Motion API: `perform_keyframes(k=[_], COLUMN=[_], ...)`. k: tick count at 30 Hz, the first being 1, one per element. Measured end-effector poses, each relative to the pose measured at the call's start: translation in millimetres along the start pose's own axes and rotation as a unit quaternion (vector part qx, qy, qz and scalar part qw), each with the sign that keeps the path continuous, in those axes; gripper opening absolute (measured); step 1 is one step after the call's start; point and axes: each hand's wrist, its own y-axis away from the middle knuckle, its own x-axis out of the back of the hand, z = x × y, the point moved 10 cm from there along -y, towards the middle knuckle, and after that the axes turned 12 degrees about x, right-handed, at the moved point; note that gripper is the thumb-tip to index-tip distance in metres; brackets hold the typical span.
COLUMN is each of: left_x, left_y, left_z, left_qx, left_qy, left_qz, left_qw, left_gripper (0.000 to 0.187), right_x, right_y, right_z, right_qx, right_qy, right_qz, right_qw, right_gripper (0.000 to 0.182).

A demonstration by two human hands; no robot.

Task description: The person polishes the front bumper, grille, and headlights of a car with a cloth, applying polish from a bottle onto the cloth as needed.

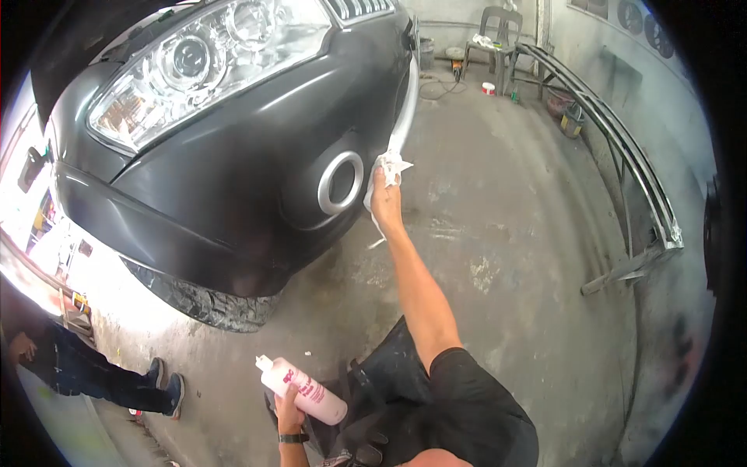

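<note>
A pink bottle [310, 393] with a white nozzle is gripped in my left hand [289, 412], low in the view and tilted to the upper left. My right hand [387, 201] reaches forward, its fingers closed on a crumpled white cloth [391, 166]. That cloth rests against the silver lower trim [406, 117] of the dark car bumper [257, 163]. Just left of the hand is a round silver ring [323, 192] set in the bumper. A large clear headlight [187, 66] sits above. The cloth hides part of my right fingers.
At the lower left stands a person in dark trousers [101, 362] and shoes. A long metal frame [622, 144] curves along the right wall. Toward the back are a plastic chair [498, 39], a cable, small containers and a bucket [572, 123]. A plastic-wrapped wheel [210, 303] is under the car.
</note>
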Motion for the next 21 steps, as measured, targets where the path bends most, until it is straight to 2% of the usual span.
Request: perform_keyframes(k=[1,4,5,7,10,11,13,14,15,17,18,20,21], left_x=[1.8,-0.2,-2.5,-7.1,-3.9,-0.7,-5.7,-11.8,-17.2,-26.3,-28.1,-34.3,-35.0], left_y=[0.9,3.7,7.0,8.6,4.2,-2.3,-8.1,-11.8,-14.6,-19.4,-19.3,-17.1,-15.9], left_z=[-3.0,-7.2,-5.5,-1.4,-7.0,-10.3,-14.5,-10.8,-7.2,-1.8,0.9,6.0,8.4], left_qx=[0.0,0.011,0.016,0.006,0.012,0.017,0.022,0.021,0.022,0.016,0.012,0.011,0.01], left_qy=[0.0,0.023,0.027,0.035,0.042,0.033,0.013,0.001,-0.011,-0.014,-0.014,-0.007,-0.003], left_qz=[0.0,0.004,0.005,0.003,-0.006,-0.018,-0.025,-0.022,-0.019,-0.026,-0.028,-0.033,-0.036], left_qw=[1.0,1.0,0.999,0.999,0.999,0.999,0.999,1.0,1.0,0.999,0.999,0.999,0.999], left_gripper=[0.04,0.04,0.04,0.039,0.04,0.04,0.04,0.039,0.038,0.037,0.036,0.036,0.036], right_x=[2.3,4.4,0.7,-3.3,-15.6,-29.8,-61.0,-73.5,-76.7,-62.9,-36.6,-17.0,-12.4], right_y=[-7.8,-63.7,-86.8,-116.1,-79.0,-58.5,-3.2,20.8,31.1,-2.2,-31.3,-100.4,-122.4], right_z=[-20.0,-69.5,-78.3,-106.7,-147.3,-150.9,-198.7,-237.4,-258.9,-237.5,-208.6,-138.7,-101.5], right_qx=[-0.017,0.244,0.252,0.247,0.236,0.276,0.412,0.501,0.56,0.509,0.451,0.226,0.259], right_qy=[-0.012,-0.066,0.007,-0.015,-0.078,-0.073,0.083,0.178,0.173,0.168,0.038,0.037,0.072], right_qz=[-0.01,0.089,0.057,0.027,-0.016,-0.036,-0.135,-0.171,-0.204,-0.221,-0.113,-0.128,-0.092], right_qw=[1.0,0.963,0.966,0.969,0.969,0.958,0.897,0.829,0.784,0.815,0.884,0.965,0.959], right_gripper=[0.068,0.056,0.053,0.055,0.062,0.071,0.076,0.074,0.072,0.069,0.062,0.061,0.061])
